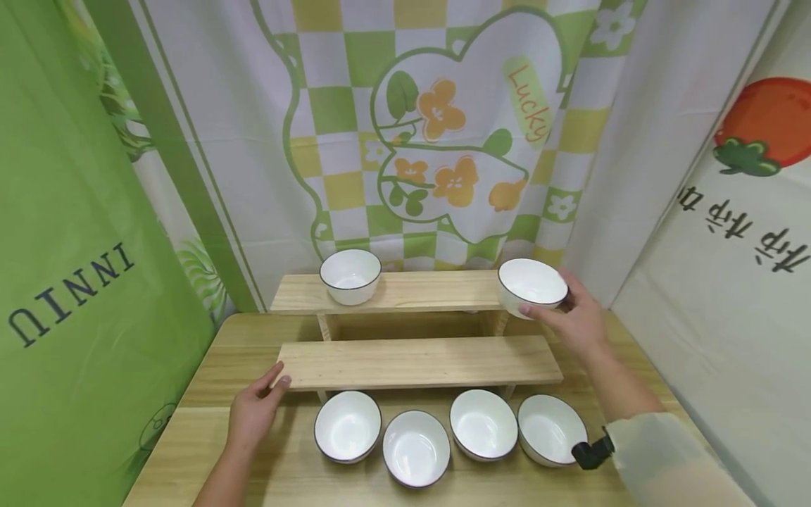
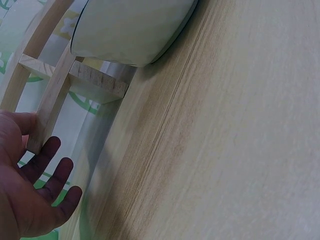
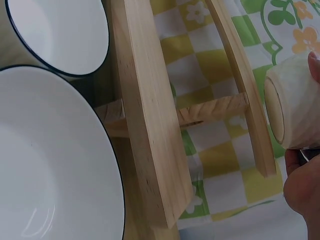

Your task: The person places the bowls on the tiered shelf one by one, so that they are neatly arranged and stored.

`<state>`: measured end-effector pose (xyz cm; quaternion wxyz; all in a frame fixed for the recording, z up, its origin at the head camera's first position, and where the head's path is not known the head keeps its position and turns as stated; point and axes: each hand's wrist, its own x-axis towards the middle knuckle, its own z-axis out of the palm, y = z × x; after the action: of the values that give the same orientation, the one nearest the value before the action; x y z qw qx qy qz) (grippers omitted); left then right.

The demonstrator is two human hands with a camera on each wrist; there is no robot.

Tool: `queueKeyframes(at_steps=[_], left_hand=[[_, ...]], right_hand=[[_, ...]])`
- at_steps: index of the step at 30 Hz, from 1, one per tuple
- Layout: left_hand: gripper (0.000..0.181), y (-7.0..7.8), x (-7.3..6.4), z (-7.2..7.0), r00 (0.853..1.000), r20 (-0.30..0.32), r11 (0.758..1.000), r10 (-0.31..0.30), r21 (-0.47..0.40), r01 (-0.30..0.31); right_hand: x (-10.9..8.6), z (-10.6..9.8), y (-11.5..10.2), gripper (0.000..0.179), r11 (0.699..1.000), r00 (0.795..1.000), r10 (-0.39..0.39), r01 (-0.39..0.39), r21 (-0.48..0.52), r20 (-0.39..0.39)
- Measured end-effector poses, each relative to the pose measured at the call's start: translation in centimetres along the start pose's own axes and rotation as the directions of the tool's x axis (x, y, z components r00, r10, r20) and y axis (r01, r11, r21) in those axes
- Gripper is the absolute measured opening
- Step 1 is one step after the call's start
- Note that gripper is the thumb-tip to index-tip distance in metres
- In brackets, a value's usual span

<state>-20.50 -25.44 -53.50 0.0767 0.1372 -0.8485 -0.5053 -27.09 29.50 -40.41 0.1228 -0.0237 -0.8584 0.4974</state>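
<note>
Your right hand point(image 1: 573, 320) grips a white bowl point(image 1: 531, 285) with a thin dark rim, thumb on the near edge and fingers curled behind the far wall. You hold it at the right end of the upper shelf point(image 1: 412, 290) of a two-step wooden rack, mouth facing up and tipped slightly toward you; whether its base touches the board cannot be told. In the right wrist view the bowl's foot point(image 3: 276, 106) shows just past that shelf's end.

Your left hand point(image 1: 253, 412) lies open, fingers straight and spread, fingertips touching the left corner of the lower shelf point(image 1: 418, 360), holding nothing. The left wrist view shows the same spread fingers point(image 2: 47, 175) against the rack's edge.

A second matching bowl point(image 1: 350, 276) stands upright at the left end of the upper shelf. Four more bowls point(image 1: 415, 447) sit in a row on the wooden table point(image 1: 203, 394) just in front of the rack, all mouths up, neighbours nearly touching.

Behind, the checked backdrop reads "Lucky" point(image 1: 529, 105) beside orange flowers. The green banner at your left carries "INNIU" point(image 1: 70, 292) upside down. The right-hand banner has dark characters point(image 1: 750, 236), too skewed to read
</note>
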Motion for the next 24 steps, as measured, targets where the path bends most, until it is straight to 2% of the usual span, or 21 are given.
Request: queueKeyframes(at_steps=[14,24], left_hand=[[0.059,0.1,-0.1,0.0,1.000,0.004,1.000,0.005,0.020,-0.005],[0.058,0.1,-0.1,0.0,1.000,-0.006,1.000,0.008,0.017,-0.008]], right_hand=[[1.0,3.4,-0.8,0.117,0.992,1.000,-0.017,0.014,0.126,0.021],[1.5,5.9,-1.9,0.120,0.994,0.998,-0.039,0.034,0.107,0.044]])
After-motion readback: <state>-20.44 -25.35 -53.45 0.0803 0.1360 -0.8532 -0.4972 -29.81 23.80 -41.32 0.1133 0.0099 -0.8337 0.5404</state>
